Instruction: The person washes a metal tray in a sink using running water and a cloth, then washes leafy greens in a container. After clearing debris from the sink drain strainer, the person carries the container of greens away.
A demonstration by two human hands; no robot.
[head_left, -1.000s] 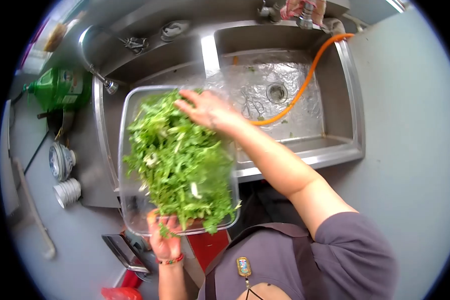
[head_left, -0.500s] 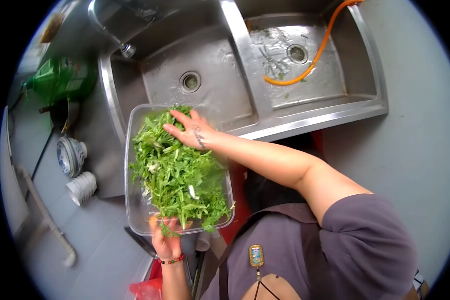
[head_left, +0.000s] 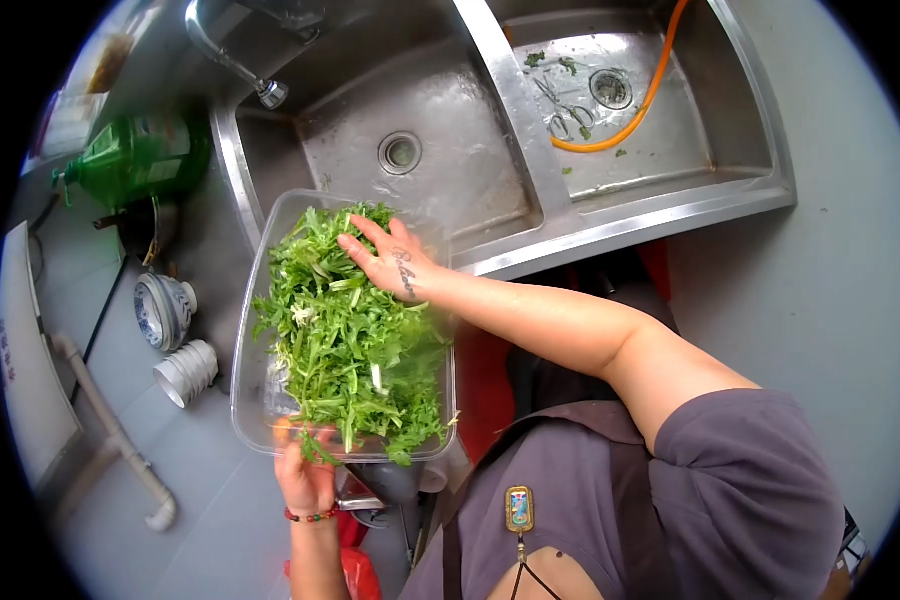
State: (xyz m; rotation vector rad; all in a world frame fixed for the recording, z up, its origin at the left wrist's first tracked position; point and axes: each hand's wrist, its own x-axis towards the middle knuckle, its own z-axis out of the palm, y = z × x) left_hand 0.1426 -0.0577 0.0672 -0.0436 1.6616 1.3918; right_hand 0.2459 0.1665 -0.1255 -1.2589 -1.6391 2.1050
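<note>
A clear plastic container (head_left: 246, 385) heaped with cut leafy greens (head_left: 355, 330) hangs over the near left edge of the sink. My left hand (head_left: 305, 475), with a beaded bracelet at the wrist, grips the container's near rim; some of its fingers show through the plastic. On top of the greens, toward the far end, lies my right hand (head_left: 395, 262), palm down with its fingers spread. A few leaves stick out over the near rim by my left hand.
Beyond the container is a double steel sink (head_left: 420, 90) with a faucet (head_left: 270, 92). An orange hose (head_left: 635, 120) and scissors (head_left: 568, 110) lie in the right basin. To the left stand a green bottle (head_left: 135, 160), bowls (head_left: 165, 308) and stacked white cups (head_left: 186, 373).
The container, with both hands on it, has shifted left and slightly toward my body relative to the sink. My right hand stays spread on the greens. The camera view has shifted slightly.
</note>
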